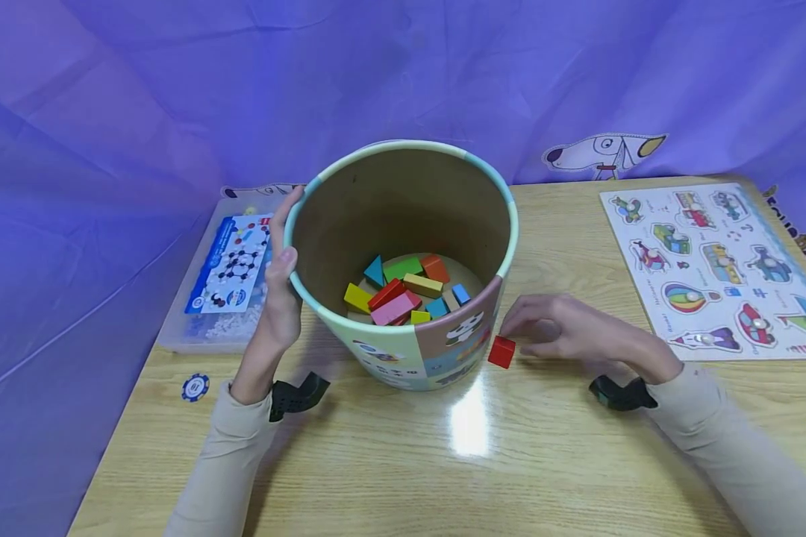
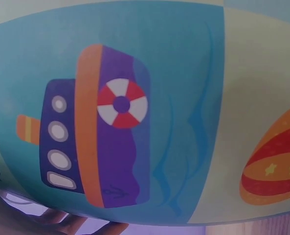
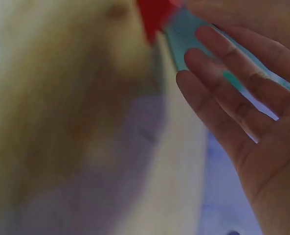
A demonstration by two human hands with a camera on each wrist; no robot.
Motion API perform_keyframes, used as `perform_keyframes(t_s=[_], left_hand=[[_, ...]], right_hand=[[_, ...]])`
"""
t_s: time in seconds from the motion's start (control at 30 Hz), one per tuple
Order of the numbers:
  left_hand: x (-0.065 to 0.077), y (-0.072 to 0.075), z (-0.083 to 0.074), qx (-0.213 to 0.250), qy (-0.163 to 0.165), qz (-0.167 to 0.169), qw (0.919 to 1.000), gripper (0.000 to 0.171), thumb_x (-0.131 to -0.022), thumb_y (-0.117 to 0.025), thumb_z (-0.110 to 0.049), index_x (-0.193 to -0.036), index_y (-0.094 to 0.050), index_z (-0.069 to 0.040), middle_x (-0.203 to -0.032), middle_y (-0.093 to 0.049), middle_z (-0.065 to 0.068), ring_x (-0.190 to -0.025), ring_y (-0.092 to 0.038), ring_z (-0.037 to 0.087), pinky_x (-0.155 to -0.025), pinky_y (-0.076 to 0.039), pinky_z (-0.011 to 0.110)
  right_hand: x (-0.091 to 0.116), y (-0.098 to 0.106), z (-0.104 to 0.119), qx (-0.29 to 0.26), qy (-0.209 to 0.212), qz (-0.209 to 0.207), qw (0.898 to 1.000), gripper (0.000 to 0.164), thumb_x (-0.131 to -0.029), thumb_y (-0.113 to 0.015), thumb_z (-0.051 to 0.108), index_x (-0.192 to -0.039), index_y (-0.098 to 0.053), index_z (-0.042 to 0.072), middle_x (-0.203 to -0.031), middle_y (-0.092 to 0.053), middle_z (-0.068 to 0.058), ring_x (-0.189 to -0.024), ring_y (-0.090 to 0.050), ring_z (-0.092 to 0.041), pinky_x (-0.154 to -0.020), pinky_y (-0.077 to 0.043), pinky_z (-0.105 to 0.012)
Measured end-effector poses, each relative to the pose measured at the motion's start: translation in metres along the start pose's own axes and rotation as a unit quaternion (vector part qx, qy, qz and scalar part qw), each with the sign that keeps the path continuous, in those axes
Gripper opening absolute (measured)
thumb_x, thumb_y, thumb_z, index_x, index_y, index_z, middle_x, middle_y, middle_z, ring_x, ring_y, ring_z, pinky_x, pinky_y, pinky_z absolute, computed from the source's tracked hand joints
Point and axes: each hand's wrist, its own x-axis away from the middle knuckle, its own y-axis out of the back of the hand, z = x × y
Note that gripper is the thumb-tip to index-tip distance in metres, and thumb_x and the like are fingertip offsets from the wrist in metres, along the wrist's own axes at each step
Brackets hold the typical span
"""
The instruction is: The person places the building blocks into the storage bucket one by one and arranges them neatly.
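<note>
A large round bucket (image 1: 386,339) with printed pictures stands in the middle of the table, its mouth tipped towards me. Inside lie several coloured wooden blocks, among them a pink block (image 1: 395,307) and a green block (image 1: 403,268). My left hand (image 1: 282,294) rests against the bucket's left outer wall near the rim, fingers extended; its fingers (image 2: 71,223) show at the wall's edge in the left wrist view. My right hand (image 1: 557,328), blurred, is close beside a red block (image 1: 501,352) near the bucket's right side. No clear pinch on that block shows.
A clear plastic box (image 1: 195,341) with a molecule-picture card lies on the left. A poker chip (image 1: 195,387) sits in front of it. On the right is a white puzzle board (image 1: 658,280) with knobbed pieces. Purple cloth (image 1: 389,67) hangs behind the table.
</note>
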Motion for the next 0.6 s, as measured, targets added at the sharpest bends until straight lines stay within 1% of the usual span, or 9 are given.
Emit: perform_keyframes(t_s=[0.07,0.17,0.27,0.37,0.5,0.6], left_hand=[[0.000,0.001,0.000,-0.001,0.001,0.000,1.0000,0.077,-0.091,-0.038,-0.057,-0.154,-0.021,-0.016,-0.154,-0.028,0.007,-0.138,-0.031,0.030,-0.111,-0.029,0.053],[0.001,0.001,0.001,-0.004,0.001,0.000,1.0000,0.077,-0.091,-0.038,-0.057,-0.154,-0.021,-0.017,-0.154,-0.028,0.006,-0.138,-0.031,0.029,-0.111,-0.029,0.052],[0.001,0.001,0.002,-0.005,-0.002,0.001,1.0000,0.077,-0.091,-0.038,-0.058,-0.154,-0.021,-0.016,-0.154,-0.027,0.006,-0.138,-0.031,0.029,-0.111,-0.030,0.052],[0.000,0.001,0.002,-0.004,-0.003,0.002,1.0000,0.077,-0.091,-0.038,-0.057,-0.154,-0.021,-0.016,-0.154,-0.028,0.006,-0.138,-0.031,0.029,-0.111,-0.030,0.051],[0.000,0.000,0.001,0.002,-0.005,0.005,1.0000,0.076,-0.091,-0.038,-0.056,-0.154,-0.021,-0.016,-0.153,-0.028,0.007,-0.138,-0.031,0.030,-0.112,-0.029,0.052],[0.000,0.000,0.000,0.005,-0.006,0.006,1.0000,0.076,-0.092,-0.037,-0.055,-0.154,-0.021,-0.015,-0.153,-0.028,0.008,-0.137,-0.031,0.031,-0.112,-0.030,0.053]], right_hand=[[-0.003,-0.009,-0.001,-0.008,-0.016,0.024,1.000,0.031,-0.083,-0.075,0.008,-0.110,-0.071,0.021,-0.116,-0.065,0.009,-0.110,-0.060,-0.010,-0.100,-0.048,-0.031],[-0.005,-0.016,-0.002,-0.013,-0.036,0.040,0.998,0.033,-0.083,-0.074,0.008,-0.112,-0.069,0.024,-0.120,-0.063,0.010,-0.114,-0.057,-0.011,-0.103,-0.045,-0.038],[-0.005,-0.018,-0.001,-0.016,-0.049,0.045,0.998,0.034,-0.082,-0.074,0.008,-0.111,-0.070,0.026,-0.120,-0.062,0.012,-0.114,-0.055,-0.010,-0.105,-0.043,-0.038],[-0.002,-0.016,0.000,-0.004,-0.044,0.049,0.998,0.033,-0.081,-0.075,0.009,-0.109,-0.071,0.026,-0.116,-0.062,0.012,-0.109,-0.056,-0.008,-0.101,-0.045,-0.035],[0.004,-0.009,-0.002,0.033,-0.040,0.037,0.998,0.029,-0.079,-0.079,0.011,-0.105,-0.072,0.024,-0.109,-0.062,0.010,-0.099,-0.056,-0.009,-0.091,-0.049,-0.032],[0.010,-0.001,-0.007,0.073,-0.033,0.003,0.997,0.029,-0.076,-0.080,0.009,-0.102,-0.073,0.021,-0.104,-0.062,0.009,-0.094,-0.058,-0.009,-0.085,-0.051,-0.033]])
